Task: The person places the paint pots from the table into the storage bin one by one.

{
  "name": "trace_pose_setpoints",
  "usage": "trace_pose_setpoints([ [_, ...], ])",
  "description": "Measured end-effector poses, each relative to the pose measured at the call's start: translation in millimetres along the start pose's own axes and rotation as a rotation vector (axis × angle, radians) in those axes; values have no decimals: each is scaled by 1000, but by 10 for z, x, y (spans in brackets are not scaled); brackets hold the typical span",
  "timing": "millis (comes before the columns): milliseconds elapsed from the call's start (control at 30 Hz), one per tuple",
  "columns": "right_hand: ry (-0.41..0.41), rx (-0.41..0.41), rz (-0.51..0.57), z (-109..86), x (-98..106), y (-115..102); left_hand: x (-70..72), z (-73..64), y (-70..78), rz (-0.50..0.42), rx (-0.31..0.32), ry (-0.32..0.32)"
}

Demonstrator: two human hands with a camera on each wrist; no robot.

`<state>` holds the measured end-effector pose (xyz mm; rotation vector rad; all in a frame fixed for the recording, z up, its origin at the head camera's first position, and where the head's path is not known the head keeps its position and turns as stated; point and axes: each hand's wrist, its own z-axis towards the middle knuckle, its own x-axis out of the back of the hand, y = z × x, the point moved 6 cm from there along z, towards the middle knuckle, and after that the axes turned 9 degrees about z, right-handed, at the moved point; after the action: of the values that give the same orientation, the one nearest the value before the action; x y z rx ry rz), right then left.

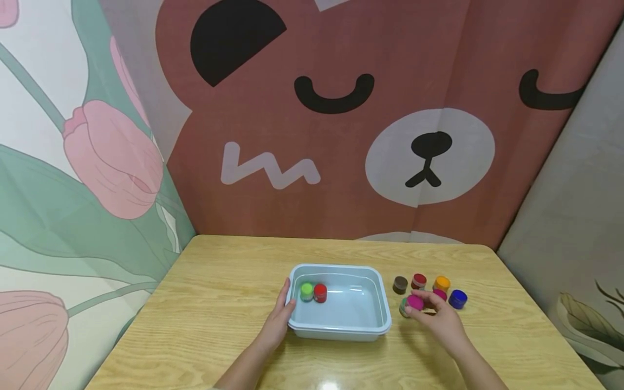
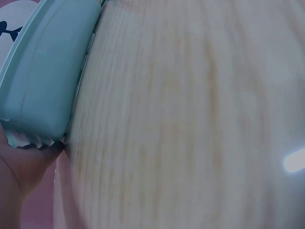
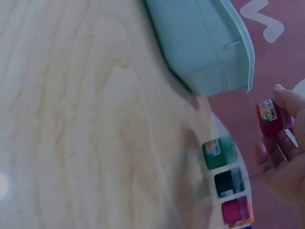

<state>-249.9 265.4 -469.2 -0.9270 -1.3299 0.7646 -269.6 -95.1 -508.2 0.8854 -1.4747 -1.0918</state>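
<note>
A light blue plastic tub (image 1: 341, 329) stands on the table, and my left hand (image 1: 277, 322) grips its left side, thumb at the rim. The left wrist view shows that hand (image 2: 26, 167) at the end of the tub (image 2: 45, 71). Inside the tub, a light green paint jar (image 1: 306, 292) and a red paint jar (image 1: 320, 293) sit side by side near the left wall. My right hand (image 1: 441, 319) pinches a magenta paint jar (image 3: 270, 118) between thumb and fingers, raised right of the tub. Below it a green paint jar (image 3: 219, 151) stands on the table, partly hidden in the head view.
Right of the tub stand a brown jar (image 1: 400, 285), a dark red jar (image 1: 418, 281), an orange jar (image 1: 442, 283), another magenta jar (image 1: 440, 294) and a blue jar (image 1: 457, 299). The wooden table (image 1: 219, 292) meets a bear-print cloth (image 1: 341, 206) at the back.
</note>
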Motion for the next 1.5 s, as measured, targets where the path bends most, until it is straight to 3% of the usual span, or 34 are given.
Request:
trace_pose_setpoints([
  [333,-47,39,113,68,-149,-308,-1,0,-8,6,1,4],
  [700,-76,64,118,222,-378,-570,1,3,-14,10,-2,5],
  [900,-117,61,140,312,-571,-683,-1,-6,7,11,-3,3],
  [1500,-128,77,146,577,-1201,-833,-7,-10,19,7,-12,5],
])
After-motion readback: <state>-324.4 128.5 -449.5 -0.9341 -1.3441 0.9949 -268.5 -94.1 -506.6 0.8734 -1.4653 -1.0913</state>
